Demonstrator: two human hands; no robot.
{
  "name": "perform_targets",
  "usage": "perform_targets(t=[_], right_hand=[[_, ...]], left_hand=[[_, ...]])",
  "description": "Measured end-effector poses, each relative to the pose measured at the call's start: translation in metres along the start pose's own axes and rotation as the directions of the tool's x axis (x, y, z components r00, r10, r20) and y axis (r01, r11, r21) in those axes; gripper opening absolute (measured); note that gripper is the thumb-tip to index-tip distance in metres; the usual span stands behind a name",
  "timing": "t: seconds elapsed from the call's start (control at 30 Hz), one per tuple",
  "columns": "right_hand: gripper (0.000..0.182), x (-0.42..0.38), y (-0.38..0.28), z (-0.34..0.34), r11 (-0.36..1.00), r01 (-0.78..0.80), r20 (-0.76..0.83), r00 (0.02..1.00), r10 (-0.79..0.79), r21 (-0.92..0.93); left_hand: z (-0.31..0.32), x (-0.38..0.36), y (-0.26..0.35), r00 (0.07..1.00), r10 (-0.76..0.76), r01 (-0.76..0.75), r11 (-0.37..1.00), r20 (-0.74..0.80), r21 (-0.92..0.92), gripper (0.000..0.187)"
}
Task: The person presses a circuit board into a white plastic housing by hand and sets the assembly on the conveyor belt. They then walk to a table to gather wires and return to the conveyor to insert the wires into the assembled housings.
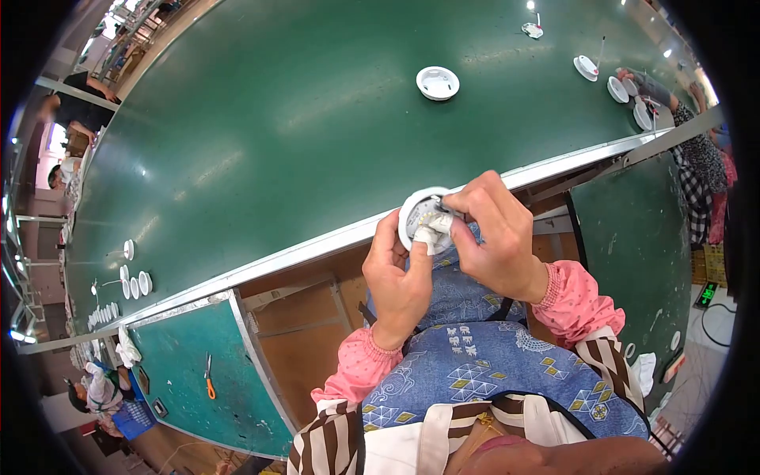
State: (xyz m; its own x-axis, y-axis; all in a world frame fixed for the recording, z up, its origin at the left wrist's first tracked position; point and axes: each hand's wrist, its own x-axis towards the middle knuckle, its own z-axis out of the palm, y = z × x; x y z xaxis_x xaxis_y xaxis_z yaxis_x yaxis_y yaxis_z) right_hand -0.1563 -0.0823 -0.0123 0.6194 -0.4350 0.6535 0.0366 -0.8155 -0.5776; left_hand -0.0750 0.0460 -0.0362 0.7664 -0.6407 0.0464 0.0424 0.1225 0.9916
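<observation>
Small round white lamp housing (422, 215), tilted up on edge so its open face shows. It's held at the green table's edge, with a white taped bit against its lower rim.

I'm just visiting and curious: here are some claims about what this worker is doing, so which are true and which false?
1. Both hands hold a small round white part. True: the left hand and right hand grip the round white part.
2. A white round housing lies on the green belt. True.
3. The belt is red. False: it is green.
4. Orange-handled scissors are in the right hand. False: they lie on the side table.
</observation>
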Motion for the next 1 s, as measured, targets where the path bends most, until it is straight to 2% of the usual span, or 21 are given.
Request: perform_targets(t=[0.1,0.2,0.3,0.4,0.47,0.53,0.63,0.67,0.7,0.77,0.8,0.87,0.9,0.93,0.97,1.0], right_hand=[[0.029,0.001,0.002,-0.002,0.999,-0.038,-0.011,0.999,0.038,-0.032],[0.032,-0.001,-0.002,0.001,0.990,-0.139,-0.019,0.990,0.140,0.023],[0.035,0.007,-0.006,-0.004,0.955,-0.256,0.123,0.963,0.239,0.149],[0.037,0.007,-0.005,-0.008,0.952,-0.253,0.275,0.941,0.200,0.174],[0.036,0.011,-0.008,-0.010,0.952,-0.255,0.313,0.930,0.194,0.169],[0.038,0.014,-0.010,-0.009,0.956,-0.250,0.345,0.920,0.186,0.152],[0.030,0.013,-0.014,-0.008,0.943,-0.297,0.384,0.897,0.220,0.151],[0.027,0.011,-0.015,-0.006,0.937,-0.316,0.386,0.891,0.239,0.149],[0.025,0.008,-0.016,-0.001,0.906,-0.360,0.374,0.890,0.262,0.221],[0.022,0.002,-0.014,0.006,0.834,-0.437,0.326,0.885,0.333,0.337],[0.021,0.002,-0.012,0.009,0.834,-0.421,0.321,0.893,0.314,0.357],[0.019,0.004,-0.009,0.009,0.847,-0.396,0.277,0.910,0.309,0.354],[0.018,0.006,-0.012,0.010,0.815,-0.420,0.239,0.906,0.349,0.399],[0.018,0.007,-0.014,0.014,0.781,-0.437,0.202,0.900,0.387,0.447],[0.017,0.003,-0.009,0.019,0.737,-0.425,0.160,0.900,0.405,0.526],[0.016,0.001,-0.010,0.021,0.714,-0.439,0.166,0.891,0.422,0.545]], left_hand=[[0.001,0.001,0.002,0.999,-0.047,0.048,0.998,0.004,-0.052,0.035],[-0.003,-0.002,0.001,0.996,-0.089,0.091,0.989,0.022,-0.118,0.039],[-0.002,-0.001,-0.001,0.999,-0.042,0.043,0.991,0.016,-0.123,0.038],[-0.003,-0.001,0.000,1.000,-0.007,0.008,0.996,0.015,-0.092,0.035],[-0.004,-0.001,0.008,1.000,-0.014,0.014,0.999,-0.014,-0.040,0.033],[-0.010,0.000,0.012,0.998,-0.039,0.033,0.989,0.045,0.141,0.030],[-0.013,0.005,0.015,0.996,-0.021,0.016,0.998,0.088,0.059,0.027],[-0.016,0.007,0.013,0.993,-0.033,0.031,0.999,0.117,0.014,0.027],[-0.020,0.011,0.011,0.982,-0.079,0.085,0.996,0.169,-0.031,0.027],[-0.030,0.017,0.016,0.982,-0.012,-0.015,0.990,0.188,0.139,0.027],[-0.032,0.022,0.019,0.973,0.019,-0.069,0.975,0.231,0.210,0.028],[-0.029,0.020,0.028,0.983,0.074,-0.125,0.942,0.170,0.312,0.034],[-0.025,0.022,0.027,0.963,0.237,-0.265,0.911,0.126,0.315,0.040],[-0.022,0.017,0.038,0.989,0.136,-0.148,0.915,0.061,0.375,0.047],[-0.024,0.016,0.035,0.980,0.195,-0.196,0.871,0.050,0.450,0.052],[-0.024,0.014,0.028,0.975,0.221,-0.205,0.891,0.006,0.405,0.055]])
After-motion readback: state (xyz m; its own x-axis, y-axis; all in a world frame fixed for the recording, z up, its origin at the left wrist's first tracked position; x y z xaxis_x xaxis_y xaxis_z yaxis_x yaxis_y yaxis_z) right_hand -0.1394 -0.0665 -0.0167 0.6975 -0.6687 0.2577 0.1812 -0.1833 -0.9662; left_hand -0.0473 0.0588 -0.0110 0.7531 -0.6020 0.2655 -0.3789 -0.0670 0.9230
